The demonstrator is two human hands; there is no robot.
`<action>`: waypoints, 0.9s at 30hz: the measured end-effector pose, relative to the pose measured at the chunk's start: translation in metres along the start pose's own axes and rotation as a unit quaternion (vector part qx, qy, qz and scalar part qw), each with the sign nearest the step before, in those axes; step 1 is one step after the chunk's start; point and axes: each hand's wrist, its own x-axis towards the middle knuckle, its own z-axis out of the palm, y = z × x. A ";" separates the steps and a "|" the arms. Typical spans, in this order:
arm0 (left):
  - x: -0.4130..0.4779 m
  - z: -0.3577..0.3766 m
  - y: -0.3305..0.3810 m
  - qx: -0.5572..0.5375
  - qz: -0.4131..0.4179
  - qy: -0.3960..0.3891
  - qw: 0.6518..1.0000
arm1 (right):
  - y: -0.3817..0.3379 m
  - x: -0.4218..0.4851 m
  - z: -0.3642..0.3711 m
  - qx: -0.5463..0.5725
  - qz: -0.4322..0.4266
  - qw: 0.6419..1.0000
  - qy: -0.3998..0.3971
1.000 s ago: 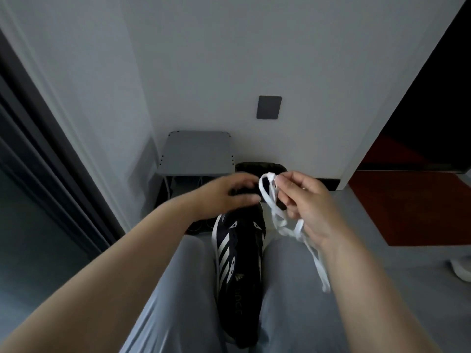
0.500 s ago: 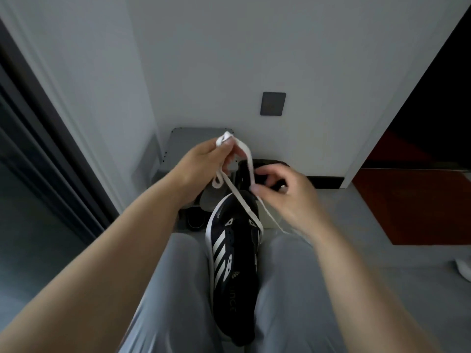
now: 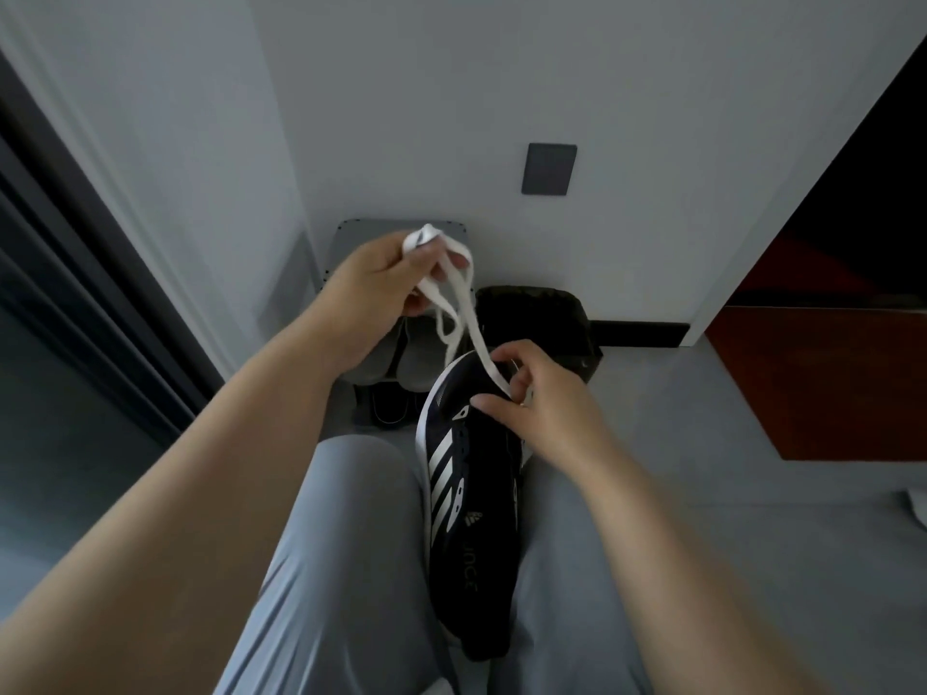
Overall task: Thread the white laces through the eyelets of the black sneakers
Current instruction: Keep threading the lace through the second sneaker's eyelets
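A black sneaker [image 3: 466, 519] with three white side stripes lies between my grey-trousered thighs, its toe end pointing away from me. My left hand [image 3: 381, 288] is raised above and left of the shoe and pinches a bunched loop of the white lace [image 3: 464, 313]. From there the lace runs down to the shoe's front. My right hand [image 3: 536, 408] rests on the front top of the sneaker and pinches the lace's lower part between thumb and fingers. The eyelets are hidden under that hand.
A low grey shoe rack [image 3: 346, 243] with a grey pair [image 3: 401, 363] on its shelf stands against the wall ahead. A dark bag [image 3: 542, 318] sits right of it. A red-brown rug [image 3: 827, 383] lies at right, a dark doorframe [image 3: 75, 273] at left.
The lace passed from my right hand up into my left hand, which rose above the shoe. My right hand dropped onto the shoe's front and now pinches the lace's lower end.
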 end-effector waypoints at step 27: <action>0.057 -0.112 -0.052 0.136 -0.233 0.389 0.881 | 0.012 -0.006 -0.109 0.565 0.012 0.810 0.159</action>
